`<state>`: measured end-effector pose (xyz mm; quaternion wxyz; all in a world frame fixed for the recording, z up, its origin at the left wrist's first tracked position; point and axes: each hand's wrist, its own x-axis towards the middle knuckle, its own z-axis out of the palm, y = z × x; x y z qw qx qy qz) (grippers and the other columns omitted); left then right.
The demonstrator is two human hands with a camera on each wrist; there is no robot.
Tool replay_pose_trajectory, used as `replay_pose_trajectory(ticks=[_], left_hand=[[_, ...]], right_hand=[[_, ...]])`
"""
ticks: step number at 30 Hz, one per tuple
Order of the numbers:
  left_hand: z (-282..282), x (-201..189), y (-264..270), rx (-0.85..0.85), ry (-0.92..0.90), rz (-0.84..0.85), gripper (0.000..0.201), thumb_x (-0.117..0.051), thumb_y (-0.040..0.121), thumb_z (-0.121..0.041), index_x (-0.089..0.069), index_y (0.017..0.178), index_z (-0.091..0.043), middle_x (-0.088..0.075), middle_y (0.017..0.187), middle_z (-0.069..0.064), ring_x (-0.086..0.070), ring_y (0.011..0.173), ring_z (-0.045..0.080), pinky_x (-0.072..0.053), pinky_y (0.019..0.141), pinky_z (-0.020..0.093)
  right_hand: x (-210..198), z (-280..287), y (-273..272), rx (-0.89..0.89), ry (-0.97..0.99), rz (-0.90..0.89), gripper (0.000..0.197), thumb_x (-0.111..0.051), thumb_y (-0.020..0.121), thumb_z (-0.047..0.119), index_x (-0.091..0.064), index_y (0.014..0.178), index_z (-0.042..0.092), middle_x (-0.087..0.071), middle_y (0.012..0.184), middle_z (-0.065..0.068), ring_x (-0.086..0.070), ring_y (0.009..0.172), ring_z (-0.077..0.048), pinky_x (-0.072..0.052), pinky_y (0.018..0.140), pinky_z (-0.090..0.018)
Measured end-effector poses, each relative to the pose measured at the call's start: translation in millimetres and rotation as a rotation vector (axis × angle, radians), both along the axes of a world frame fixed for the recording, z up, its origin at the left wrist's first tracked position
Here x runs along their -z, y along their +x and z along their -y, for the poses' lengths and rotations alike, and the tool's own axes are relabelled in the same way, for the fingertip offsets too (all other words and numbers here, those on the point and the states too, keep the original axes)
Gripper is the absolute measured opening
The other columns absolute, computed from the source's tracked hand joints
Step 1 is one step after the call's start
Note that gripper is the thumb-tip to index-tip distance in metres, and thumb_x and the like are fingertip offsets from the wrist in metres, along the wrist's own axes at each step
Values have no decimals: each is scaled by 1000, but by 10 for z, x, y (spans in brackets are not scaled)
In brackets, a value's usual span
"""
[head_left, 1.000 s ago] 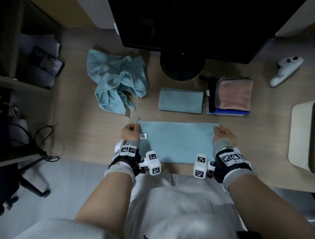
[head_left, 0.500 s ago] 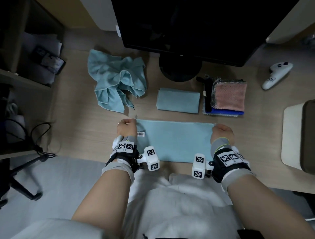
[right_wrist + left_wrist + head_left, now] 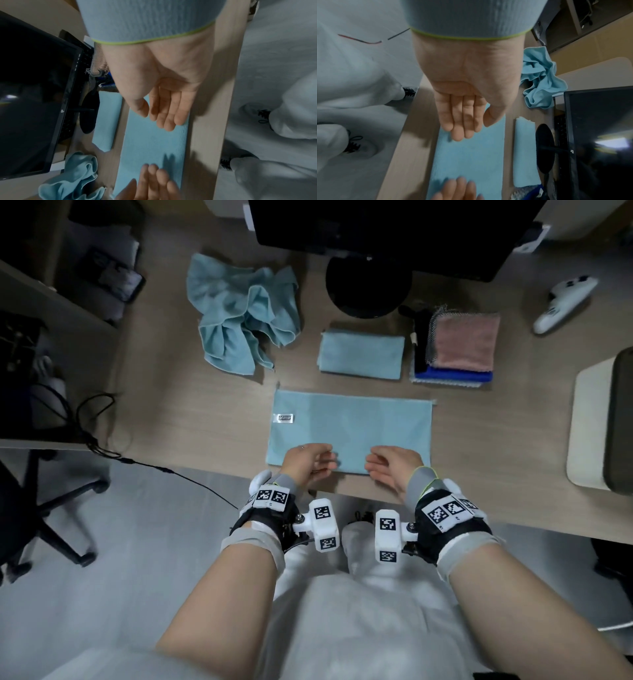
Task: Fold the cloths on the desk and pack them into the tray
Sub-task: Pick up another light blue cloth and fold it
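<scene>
wood-grain desk (image 3: 191, 419) under dim light, grey floor (image 3: 130, 529) below its near edge, black office chair (image 3: 37, 508) at left, cable (image 3: 178, 474) trailing off the desk edge. black monitor (image 3: 394, 231) at the back on a round base (image 3: 368, 290). flat blue cloth (image 3: 349, 422) lies spread as a long rectangle near the front edge, small label at its left end. crumpled cloth (image 3: 239, 316) back left, folded cloth (image 3: 361, 354) behind the flat one, stack (image 3: 459, 347) with a pink cloth on top just right of it, white controller (image 3: 561, 302) far right. cream tray (image 3: 592, 433) at the right edge, well apart from the cloths. left hand (image 3: 306, 463) and right hand (image 3: 394, 467) sit at the near edge of the flat cloth, close together, palms facing each other, fingers loose and straight, gripping nothing; cannot tell if they touch the cloth. head view alone shows tray, controller, chair. left wrist view shows the left fingers (image 3: 460, 121) side by side over the cloth, thumb apart, right fingertips opposite, plus white trousers and shoes below the desk edge. right wrist view shows the right fingers (image 3: 169, 112) slightly spread over the cloth's near edge.
</scene>
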<state>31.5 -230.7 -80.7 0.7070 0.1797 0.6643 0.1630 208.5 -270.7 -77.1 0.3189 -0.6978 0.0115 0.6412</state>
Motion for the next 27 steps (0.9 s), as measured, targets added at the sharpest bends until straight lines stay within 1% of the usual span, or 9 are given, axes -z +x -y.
replay_pose_trajectory(ticks=[4,6,10,13,17,21,23,25,27], left_hand=[[66,51,-3,55,-49,88,26,-61,89,-18,-66,109,-2,-71,99,14,-69,83,22,-56,78,28],[19,149,-68,77,-77,81,33,-62,89,-17,-65,116,1,-69,107,18,-68,87,24,-56,78,28],[-79,225,-169,130,-167,130,27,-50,92,-14,-64,113,-5,-71,109,14,-69,97,25,-54,85,31],[-88,300,-253,113,-203,103,30,-39,91,-9,-63,110,-6,-72,100,10,-72,85,21,-57,75,28],[-86,271,-356,-21,-198,-25,32,-34,88,-3,-65,96,-1,-73,85,14,-72,68,22,-56,58,25],[-156,297,-513,-169,-162,-202,30,-33,86,-3,-63,87,0,-71,62,11,-67,49,21,-51,46,22],[-173,325,-560,-227,-118,-284,28,-35,87,-3,-62,84,0,-69,58,12,-63,44,22,-55,49,27],[-164,331,-521,-263,-70,-349,28,-35,89,-4,-61,82,1,-67,55,13,-59,42,22,-55,54,30],[-190,340,-507,-289,-61,-407,30,-35,91,-4,-60,73,-1,-63,56,15,-55,42,22,-48,43,23]], right_hand=[[51,-19,-218,-45,19,-72,12,-62,89,16,-65,95,6,-71,84,-12,-70,75,-21,-56,79,-29],[133,-55,-350,-61,18,-100,13,-60,89,16,-66,94,5,-74,84,-13,-71,77,-24,-56,81,-29],[260,-57,-416,-54,-6,-108,14,-57,92,17,-66,92,5,-74,86,-12,-72,81,-22,-57,82,-29],[347,-27,-453,33,-70,-64,17,-56,93,18,-66,88,5,-71,87,-13,-71,77,-20,-58,75,-27],[332,19,-318,168,-169,16,28,-44,96,21,-61,81,5,-67,80,-10,-66,71,-21,-53,75,-28],[417,89,-12,254,-244,163,29,-40,92,19,-54,70,7,-62,52,-6,-58,42,-19,-46,47,-22],[456,142,133,281,-250,235,29,-40,91,21,-51,68,8,-55,46,-7,-48,30,-18,-37,36,-15],[490,202,276,298,-225,306,30,-39,92,23,-50,69,7,-52,53,-9,-43,32,-18,-32,35,-14],[486,244,363,237,-240,364,32,-39,93,24,-49,68,7,-51,57,-11,-42,39,-19,-31,34,-14]])
